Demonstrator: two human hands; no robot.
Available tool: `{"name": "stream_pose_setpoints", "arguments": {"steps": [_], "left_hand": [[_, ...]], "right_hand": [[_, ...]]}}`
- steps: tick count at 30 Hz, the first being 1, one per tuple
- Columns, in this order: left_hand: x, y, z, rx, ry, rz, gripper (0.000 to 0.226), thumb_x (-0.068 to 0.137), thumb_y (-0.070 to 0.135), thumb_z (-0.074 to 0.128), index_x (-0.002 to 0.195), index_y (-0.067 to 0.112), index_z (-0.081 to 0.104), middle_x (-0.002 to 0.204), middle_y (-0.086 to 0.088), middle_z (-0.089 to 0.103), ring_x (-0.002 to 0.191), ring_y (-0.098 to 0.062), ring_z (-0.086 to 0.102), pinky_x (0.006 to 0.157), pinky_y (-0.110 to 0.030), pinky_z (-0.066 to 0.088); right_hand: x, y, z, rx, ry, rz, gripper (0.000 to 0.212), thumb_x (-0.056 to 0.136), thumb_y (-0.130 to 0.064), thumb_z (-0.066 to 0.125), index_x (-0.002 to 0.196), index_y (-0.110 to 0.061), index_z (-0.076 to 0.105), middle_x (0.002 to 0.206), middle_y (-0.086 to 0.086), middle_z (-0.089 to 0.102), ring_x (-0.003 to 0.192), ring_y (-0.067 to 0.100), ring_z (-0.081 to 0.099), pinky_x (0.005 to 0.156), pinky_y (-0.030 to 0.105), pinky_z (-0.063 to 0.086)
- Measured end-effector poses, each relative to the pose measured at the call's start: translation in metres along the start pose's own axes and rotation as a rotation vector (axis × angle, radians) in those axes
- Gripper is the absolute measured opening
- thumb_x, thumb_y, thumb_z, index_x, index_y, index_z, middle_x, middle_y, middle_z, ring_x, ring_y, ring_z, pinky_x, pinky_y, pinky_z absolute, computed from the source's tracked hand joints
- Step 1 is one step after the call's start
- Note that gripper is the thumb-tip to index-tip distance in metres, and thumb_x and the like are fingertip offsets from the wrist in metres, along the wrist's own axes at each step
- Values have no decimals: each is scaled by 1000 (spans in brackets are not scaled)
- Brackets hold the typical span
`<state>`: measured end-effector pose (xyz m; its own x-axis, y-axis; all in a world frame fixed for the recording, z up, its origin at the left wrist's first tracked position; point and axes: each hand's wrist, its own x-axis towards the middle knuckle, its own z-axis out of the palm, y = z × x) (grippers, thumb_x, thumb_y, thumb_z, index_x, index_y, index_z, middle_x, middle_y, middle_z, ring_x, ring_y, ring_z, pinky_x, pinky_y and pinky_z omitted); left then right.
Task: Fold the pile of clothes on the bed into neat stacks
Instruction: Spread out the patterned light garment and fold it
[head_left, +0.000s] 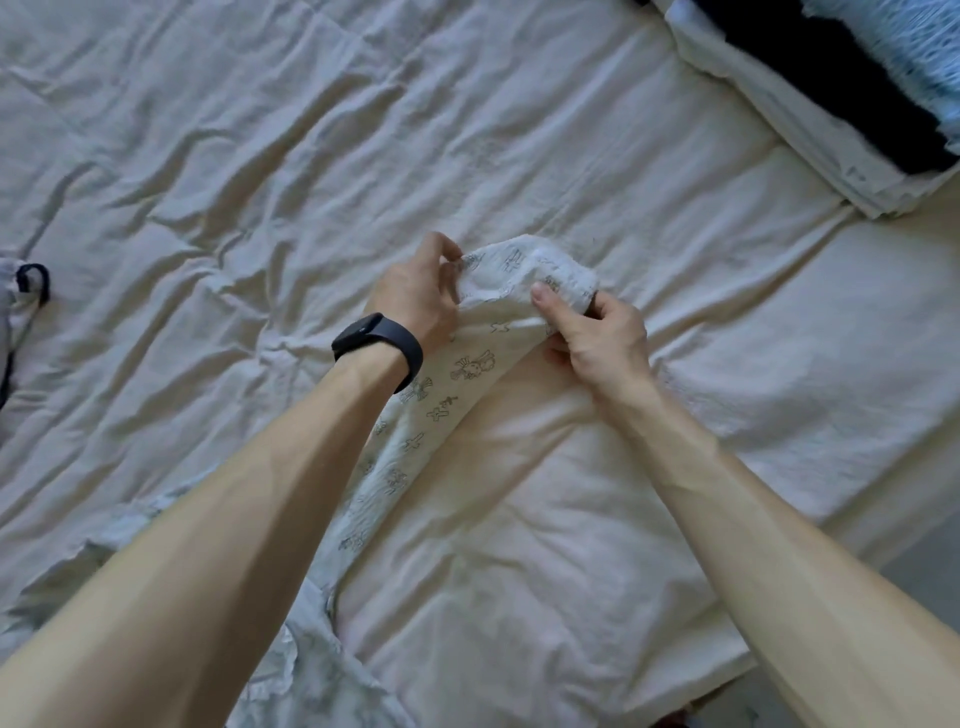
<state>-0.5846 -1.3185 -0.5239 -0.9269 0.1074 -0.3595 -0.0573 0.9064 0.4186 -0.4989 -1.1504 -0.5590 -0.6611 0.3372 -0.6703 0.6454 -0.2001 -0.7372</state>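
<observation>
A white garment with small dark printed figures (457, 395) stretches from the bottom left of the bed up to the middle. Its far end is bunched between both hands. My left hand (421, 291), with a black band on the wrist, pinches the left side of that end. My right hand (592, 332) grips the right side, thumb on top of the cloth. More of the same pale cloth lies crumpled under my left forearm near the bottom edge.
The wrinkled cream bed sheet (260, 182) fills the view. A folded stack (810, 109) of white, black and light blue cloth sits at the top right. Another pale garment with a dark cord (26, 291) pokes in at the left edge. The bed's edge runs along the lower right.
</observation>
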Motion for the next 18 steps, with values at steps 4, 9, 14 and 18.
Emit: {"name": "stream_pose_setpoints", "arguments": {"steps": [4, 9, 14, 18], "left_hand": [[3, 10, 0, -244, -67, -124, 17, 103, 29, 43, 114, 22, 55, 95, -2, 69, 79, -20, 66, 65, -35, 53], [1, 16, -3, 178, -386, 74, 47, 85, 66, 63, 95, 20, 63, 92, 6, 62, 82, -14, 60, 59, -27, 41], [5, 16, -4, 122, -287, 56, 28, 92, 44, 67, 88, 17, 69, 86, 3, 70, 80, -19, 64, 64, -30, 50], [16, 18, -8, 68, -163, 0, 14, 98, 32, 62, 102, 21, 69, 87, 5, 63, 78, -15, 60, 62, -25, 40]], "right_hand": [[2, 3, 2, -29, 6, -33, 20, 85, -45, 78, 90, -28, 69, 98, -5, 75, 96, 16, 72, 92, 44, 58], [9, 6, 1, -79, 78, 8, 22, 88, -30, 78, 95, -9, 74, 95, 8, 77, 94, 26, 73, 86, 49, 58], [3, 0, 9, -91, 124, -1, 36, 79, -52, 82, 87, -18, 72, 80, -8, 74, 78, 9, 70, 78, 36, 60], [0, -5, 12, 194, -33, 58, 29, 82, -37, 82, 96, -12, 76, 93, 2, 78, 89, 19, 75, 79, 36, 61]]}}
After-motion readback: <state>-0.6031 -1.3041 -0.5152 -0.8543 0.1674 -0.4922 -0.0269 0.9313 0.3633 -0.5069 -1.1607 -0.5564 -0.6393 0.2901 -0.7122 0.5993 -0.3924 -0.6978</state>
